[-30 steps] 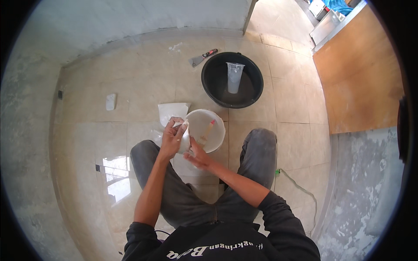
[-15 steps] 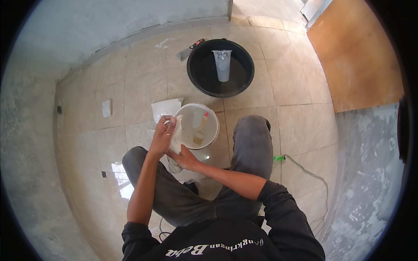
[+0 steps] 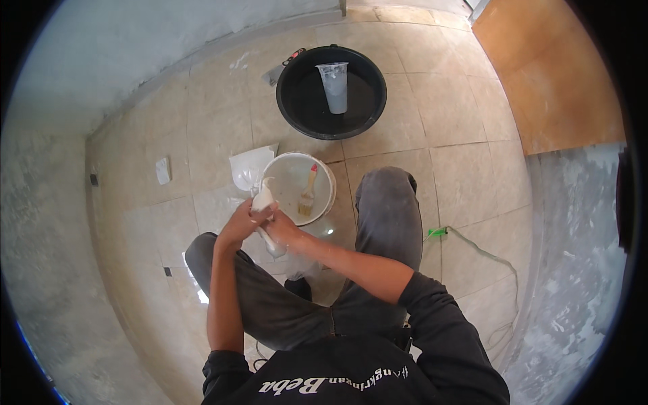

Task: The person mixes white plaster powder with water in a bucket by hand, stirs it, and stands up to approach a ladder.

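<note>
Both hands meet just in front of the white bucket (image 3: 332, 192). My left hand (image 3: 241, 223) is closed round a crumpled, whitish, soft thing (image 3: 263, 197) that looks like a plastic bag; its upper end sticks up beside the bucket rim. My right hand (image 3: 283, 231) grips the same bundle lower down, and a pale end hangs beneath the fingers. What the bundle contains cannot be made out. Within the bucket, a paintbrush (image 3: 307, 192) with a wooden handle and red tip leans over pale contents. A flat white sheet (image 3: 253, 160) lies left of the bucket.
Farther off stands a black basin (image 3: 370, 121) holding a clear plastic cup (image 3: 335, 88) with greyish contents. A putty knife (image 3: 272, 74) lies beside it. A small white object (image 3: 163, 171) rests on the tiles at left. At right lies a cable (image 3: 482, 255) with a green end.
My hands have come closer together, the left moving down and inward, and the whitish bundle is now bunched between them. The view has shifted slightly.
</note>
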Demonstrator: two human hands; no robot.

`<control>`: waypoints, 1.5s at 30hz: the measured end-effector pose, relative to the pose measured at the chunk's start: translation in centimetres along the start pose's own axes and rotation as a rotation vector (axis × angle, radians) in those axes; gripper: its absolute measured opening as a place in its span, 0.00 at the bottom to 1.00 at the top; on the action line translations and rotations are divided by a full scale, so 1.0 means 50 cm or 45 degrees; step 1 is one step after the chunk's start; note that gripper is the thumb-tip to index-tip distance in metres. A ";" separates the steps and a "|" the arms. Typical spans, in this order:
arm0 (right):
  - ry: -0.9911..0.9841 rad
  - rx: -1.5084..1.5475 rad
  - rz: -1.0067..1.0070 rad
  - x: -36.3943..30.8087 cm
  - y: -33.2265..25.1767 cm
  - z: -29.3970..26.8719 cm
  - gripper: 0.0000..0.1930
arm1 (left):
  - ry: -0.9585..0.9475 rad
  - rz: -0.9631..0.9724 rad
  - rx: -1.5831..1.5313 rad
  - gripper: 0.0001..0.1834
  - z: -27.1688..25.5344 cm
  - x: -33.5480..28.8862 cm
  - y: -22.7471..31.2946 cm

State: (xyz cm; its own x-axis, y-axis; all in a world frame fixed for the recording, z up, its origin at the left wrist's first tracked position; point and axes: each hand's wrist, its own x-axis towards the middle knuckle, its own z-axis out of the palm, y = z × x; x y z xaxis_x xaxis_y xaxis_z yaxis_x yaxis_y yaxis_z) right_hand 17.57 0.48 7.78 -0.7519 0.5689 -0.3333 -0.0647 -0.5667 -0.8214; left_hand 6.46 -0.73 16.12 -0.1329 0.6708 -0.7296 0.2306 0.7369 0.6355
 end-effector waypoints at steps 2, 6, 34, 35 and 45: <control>0.020 -0.007 0.003 0.008 0.001 -0.009 0.15 | 0.041 0.051 -0.007 0.31 0.017 0.011 -0.005; 0.116 -0.256 0.019 0.003 -0.002 -0.016 0.17 | 0.028 0.031 -0.114 0.27 0.021 0.052 -0.035; 0.225 -0.339 -0.012 -0.028 0.003 0.025 0.19 | 0.119 -0.021 0.197 0.27 0.041 0.105 -0.016; 0.276 -0.296 -0.053 -0.021 0.020 0.028 0.19 | 0.127 -0.010 0.206 0.28 0.043 0.107 -0.014; 0.212 -0.266 0.184 -0.028 0.027 0.040 0.20 | 0.053 -0.021 0.092 0.27 0.037 0.118 -0.066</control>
State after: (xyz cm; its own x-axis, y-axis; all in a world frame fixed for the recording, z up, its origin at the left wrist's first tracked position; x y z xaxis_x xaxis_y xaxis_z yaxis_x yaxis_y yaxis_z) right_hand 17.22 -2.26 8.06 -0.6244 0.5911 -0.5106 0.1844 -0.5237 -0.8317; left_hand 6.69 0.65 9.26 -0.1767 0.6628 -0.7277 0.2969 0.7407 0.6026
